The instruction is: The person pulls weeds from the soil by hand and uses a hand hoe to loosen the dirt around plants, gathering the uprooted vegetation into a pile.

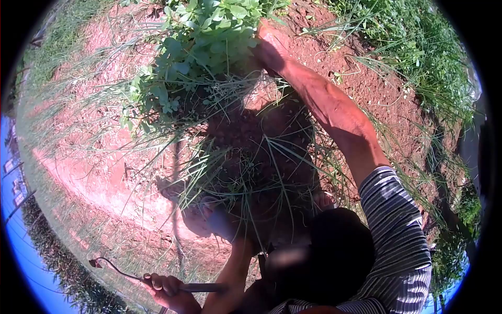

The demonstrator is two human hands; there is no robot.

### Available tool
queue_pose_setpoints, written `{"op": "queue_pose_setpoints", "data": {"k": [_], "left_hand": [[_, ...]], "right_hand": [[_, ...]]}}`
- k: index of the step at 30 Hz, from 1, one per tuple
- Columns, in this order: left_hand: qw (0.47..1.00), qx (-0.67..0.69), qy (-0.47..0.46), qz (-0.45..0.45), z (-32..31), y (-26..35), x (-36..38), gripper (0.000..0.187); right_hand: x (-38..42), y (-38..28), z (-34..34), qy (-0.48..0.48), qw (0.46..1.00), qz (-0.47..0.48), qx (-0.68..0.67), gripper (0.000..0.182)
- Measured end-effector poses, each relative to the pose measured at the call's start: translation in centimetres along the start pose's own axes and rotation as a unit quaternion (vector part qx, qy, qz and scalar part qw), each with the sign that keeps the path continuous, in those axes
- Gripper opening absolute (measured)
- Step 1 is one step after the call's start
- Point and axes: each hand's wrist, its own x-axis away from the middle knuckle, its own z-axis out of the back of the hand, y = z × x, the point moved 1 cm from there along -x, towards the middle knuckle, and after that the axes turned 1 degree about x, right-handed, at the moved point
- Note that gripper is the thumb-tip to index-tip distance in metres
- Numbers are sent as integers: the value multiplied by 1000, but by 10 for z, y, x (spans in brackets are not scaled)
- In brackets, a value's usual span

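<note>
My right hand (269,44) reaches far forward on a stretched arm, closed at the edge of a bushy clump of leafy green plants (209,42). Leaves hide most of its fingers. Low on the left, my left hand (170,290) is wrapped around the handle of a hand hoe (201,287). The hoe's thin curved metal neck (116,266) points out to the left and ends in a small dark head. Long-bladed grass (272,152) grows from shaded soil between my arms, below the clump.
Reddish bare soil (314,47) with scattered weeds lies around the clump. Dense green growth (418,47) stands at the upper right. Thin grass (78,99) covers the ground on the left. The dark rounded shape (340,251) at bottom centre blocks part of the view.
</note>
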Motion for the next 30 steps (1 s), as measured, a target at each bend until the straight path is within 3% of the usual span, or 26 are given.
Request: {"op": "queue_pose_setpoints", "data": {"k": [3,7,9,10,12,13,15,16,18,21,23,24,27,30], "left_hand": [[1000,-9,10,-5,-1,0,1,25],[999,-33,25,-20,-2,-1,2,26],[999,-35,-11,-9,2,3,2,26],[999,-35,-28,-4,4,1,2,25],[999,-4,-32,10,6,-4,2,25],[999,5,-36,17,3,0,2,25],[1000,-7,25,-11,-9,-4,5,22],[999,-22,44,-19,-17,-6,8,21],[999,-18,48,-11,-12,-8,12,20],[1000,18,15,14,6,-2,4,18],[999,19,38,15,6,-3,4,18],[999,18,39,14,4,-3,4,18],[999,9,39,6,2,-4,4,20],[997,56,-14,43,18,0,0,21]], "right_hand": [[-39,103,-114,-18,966,30,-255,30],[-23,43,-44,-1,941,-29,-337,17],[-6,12,-23,6,966,45,-254,12],[2,-6,-19,6,981,133,-143,10],[19,-29,-19,-41,964,246,-94,11],[32,-42,-18,-84,946,270,-160,13],[27,-53,-1,-91,975,189,-77,32],[25,-43,3,4,965,260,-43,28],[35,-34,25,-1,979,199,-41,26],[18,-23,39,-89,993,56,-49,23],[9,0,18,-96,982,-34,-160,20],[3,-7,21,-124,958,-136,-219,24],[-5,-32,49,-168,982,-78,-47,30],[-20,-43,53,-218,969,23,116,21]]}}
